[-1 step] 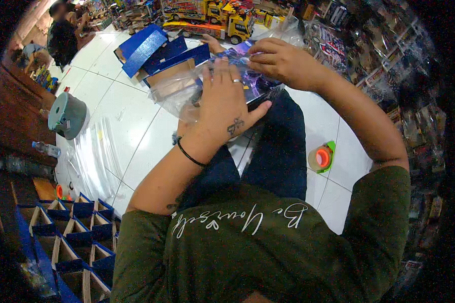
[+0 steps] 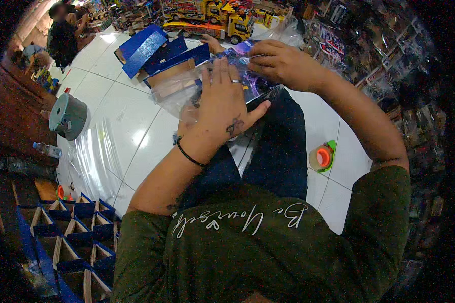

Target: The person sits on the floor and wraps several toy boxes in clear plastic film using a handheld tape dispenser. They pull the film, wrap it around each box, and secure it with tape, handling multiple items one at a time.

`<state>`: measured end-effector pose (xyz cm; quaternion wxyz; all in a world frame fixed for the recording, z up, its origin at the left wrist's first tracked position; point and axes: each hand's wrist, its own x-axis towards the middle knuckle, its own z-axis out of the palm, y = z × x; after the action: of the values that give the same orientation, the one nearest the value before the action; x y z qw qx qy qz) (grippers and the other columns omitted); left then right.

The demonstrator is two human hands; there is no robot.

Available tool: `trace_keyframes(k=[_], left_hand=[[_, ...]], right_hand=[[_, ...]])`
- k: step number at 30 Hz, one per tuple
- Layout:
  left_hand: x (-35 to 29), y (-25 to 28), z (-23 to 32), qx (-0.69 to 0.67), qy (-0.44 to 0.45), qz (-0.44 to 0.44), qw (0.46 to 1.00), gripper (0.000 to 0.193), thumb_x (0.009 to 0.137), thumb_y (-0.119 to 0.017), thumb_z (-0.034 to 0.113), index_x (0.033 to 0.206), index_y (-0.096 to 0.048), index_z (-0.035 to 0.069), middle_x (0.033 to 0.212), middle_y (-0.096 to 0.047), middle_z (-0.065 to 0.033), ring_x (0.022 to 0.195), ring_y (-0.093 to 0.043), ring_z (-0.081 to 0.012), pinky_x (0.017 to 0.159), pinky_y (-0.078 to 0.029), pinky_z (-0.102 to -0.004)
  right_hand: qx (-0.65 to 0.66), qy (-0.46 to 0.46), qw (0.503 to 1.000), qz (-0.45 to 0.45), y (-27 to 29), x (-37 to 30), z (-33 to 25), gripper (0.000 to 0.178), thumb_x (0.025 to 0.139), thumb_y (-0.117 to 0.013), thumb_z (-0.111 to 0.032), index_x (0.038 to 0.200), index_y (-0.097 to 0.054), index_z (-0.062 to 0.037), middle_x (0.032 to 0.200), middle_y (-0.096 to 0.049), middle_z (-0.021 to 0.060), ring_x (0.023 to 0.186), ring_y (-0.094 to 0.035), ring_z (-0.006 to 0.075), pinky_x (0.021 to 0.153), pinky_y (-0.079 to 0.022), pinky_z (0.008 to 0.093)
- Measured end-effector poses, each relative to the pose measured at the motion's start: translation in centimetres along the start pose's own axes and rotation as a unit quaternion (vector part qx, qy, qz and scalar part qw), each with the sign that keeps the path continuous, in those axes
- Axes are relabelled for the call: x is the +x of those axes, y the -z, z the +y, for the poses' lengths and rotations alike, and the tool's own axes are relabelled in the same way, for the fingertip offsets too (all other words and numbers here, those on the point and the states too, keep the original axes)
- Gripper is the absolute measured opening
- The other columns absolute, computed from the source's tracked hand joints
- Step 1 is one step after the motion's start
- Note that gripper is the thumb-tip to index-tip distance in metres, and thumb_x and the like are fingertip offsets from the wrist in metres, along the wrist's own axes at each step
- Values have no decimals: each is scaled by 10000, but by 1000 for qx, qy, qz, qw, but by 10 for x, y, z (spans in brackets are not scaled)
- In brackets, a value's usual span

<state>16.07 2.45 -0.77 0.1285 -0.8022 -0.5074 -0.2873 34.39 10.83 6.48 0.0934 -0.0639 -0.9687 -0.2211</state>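
A flat box printed in purple and dark blue (image 2: 257, 83) rests across my raised legs, with clear plastic (image 2: 174, 93) around it and sticking out to its left. Lying flat on its near left part is my left hand (image 2: 225, 103), fingers stretched and thumb out to the right. A ring and a black wristband show on that arm. At the far right part of the box, my right hand (image 2: 280, 63) has bent fingers closed at the plastic over its surface. The right thumb is hidden. Open blue cardboard boxes (image 2: 146, 48) lie just beyond, to the left.
On white tiles (image 2: 106, 93) are a grey-green stool (image 2: 68, 116), clear plastic sheets (image 2: 96, 161), a bottle (image 2: 46, 149), and a green-edged tape roll (image 2: 322, 157). Stacked blue boxes (image 2: 76, 237) stand lower left. Toy trucks (image 2: 237, 28) line the back; a person (image 2: 63, 40) is far left.
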Motion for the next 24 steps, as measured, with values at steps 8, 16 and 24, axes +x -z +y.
trace_keyframes(k=[8, 16, 24], left_hand=[[5, 51, 33, 42, 20, -85, 995, 865, 798, -512, 589, 1227, -437, -159, 1334, -379, -329, 1293, -314, -423, 1078, -222, -483], [11, 37, 37, 59, -74, -64, 993, 566, 843, -553, 343, 1188, -503, -104, 1240, -500, -254, 1198, -439, -369, 1063, -291, -442], [-6, 10, 29, 90, -133, 5, 987, 404, 872, -527, 227, 1160, -539, -55, 1079, -560, -170, 1013, -521, -289, 911, -403, -398]], right_hand=[[-22, -39, 998, -33, 8, -21, -23, 374, 777, -517, -116, 1125, -584, 3, 1154, -572, 128, 1142, -502, 255, 1040, -340, 379], [-61, -79, 991, -89, 20, -18, -33, 408, 776, -520, -151, 1156, -575, -13, 1228, -561, 92, 1230, -443, 228, 1087, -280, 396], [-87, -359, 919, 138, -39, -132, -46, 590, 702, -648, -91, 1270, -490, -72, 1347, -468, 79, 1276, -391, 267, 1085, -244, 444]])
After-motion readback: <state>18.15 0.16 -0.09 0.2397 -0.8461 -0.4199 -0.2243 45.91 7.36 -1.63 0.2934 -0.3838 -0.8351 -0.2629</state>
